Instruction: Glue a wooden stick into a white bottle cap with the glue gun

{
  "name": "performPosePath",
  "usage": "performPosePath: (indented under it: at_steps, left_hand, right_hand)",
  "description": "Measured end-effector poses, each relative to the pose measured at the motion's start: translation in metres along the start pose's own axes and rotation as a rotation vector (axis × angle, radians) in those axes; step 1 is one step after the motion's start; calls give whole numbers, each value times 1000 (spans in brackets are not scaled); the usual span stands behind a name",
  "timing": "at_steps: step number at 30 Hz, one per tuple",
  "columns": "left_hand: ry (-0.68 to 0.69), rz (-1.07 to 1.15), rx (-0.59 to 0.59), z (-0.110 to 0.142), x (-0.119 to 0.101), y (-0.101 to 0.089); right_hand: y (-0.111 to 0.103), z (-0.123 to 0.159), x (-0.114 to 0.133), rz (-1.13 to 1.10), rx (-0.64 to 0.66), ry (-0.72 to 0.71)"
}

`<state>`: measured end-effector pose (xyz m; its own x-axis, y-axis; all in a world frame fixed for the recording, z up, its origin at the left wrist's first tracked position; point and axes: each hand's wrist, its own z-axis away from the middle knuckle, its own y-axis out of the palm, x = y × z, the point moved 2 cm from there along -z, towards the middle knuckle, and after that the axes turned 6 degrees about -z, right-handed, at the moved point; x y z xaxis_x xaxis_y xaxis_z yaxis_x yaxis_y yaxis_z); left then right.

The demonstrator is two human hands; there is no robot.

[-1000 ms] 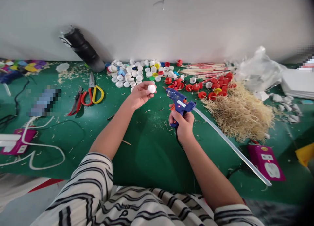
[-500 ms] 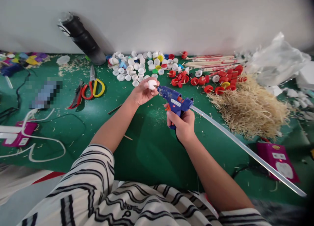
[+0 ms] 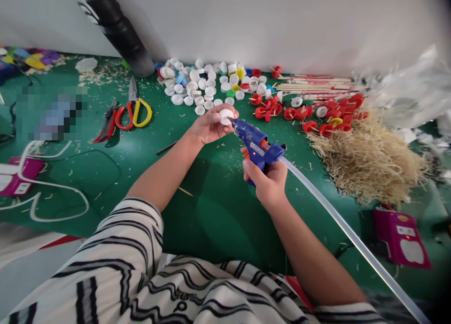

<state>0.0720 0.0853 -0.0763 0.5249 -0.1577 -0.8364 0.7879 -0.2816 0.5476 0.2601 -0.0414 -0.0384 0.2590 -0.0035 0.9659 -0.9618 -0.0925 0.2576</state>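
My left hand (image 3: 210,126) pinches a white bottle cap (image 3: 226,116) above the green table (image 3: 214,206). My right hand (image 3: 267,180) is wrapped round the grip of a blue hot glue gun (image 3: 257,142). The gun's nozzle touches the cap's edge. A long clear glue stick (image 3: 348,235) juts out of the back of the gun toward the lower right.
Loose white and coloured caps (image 3: 204,84) lie behind my hands, with red caps on sticks (image 3: 299,111), wooden skewers (image 3: 310,85) and a straw pile (image 3: 369,159) to the right. Scissors (image 3: 136,110), pliers (image 3: 105,127), a black cylinder (image 3: 116,30) and purple power strips (image 3: 400,237) are around.
The glue gun's nozzle has come up to the cap in my left hand and now touches it. The view has shifted, so everything sits lower and more left.
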Motion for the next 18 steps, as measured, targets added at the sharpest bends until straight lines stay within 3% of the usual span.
performPosePath:
  at_steps: [4,11,18]
  left_hand:
    - [18,-12,70,0,-2,3]
    - [-9,-16,-27,-2,0,-2]
    - [-25,-20,-36,-1,1,-3]
  right_hand:
    - [2,1,3,12,7,21]
    - [0,2,1,43,-6,16]
    - [-5,4,-4,103,6,3]
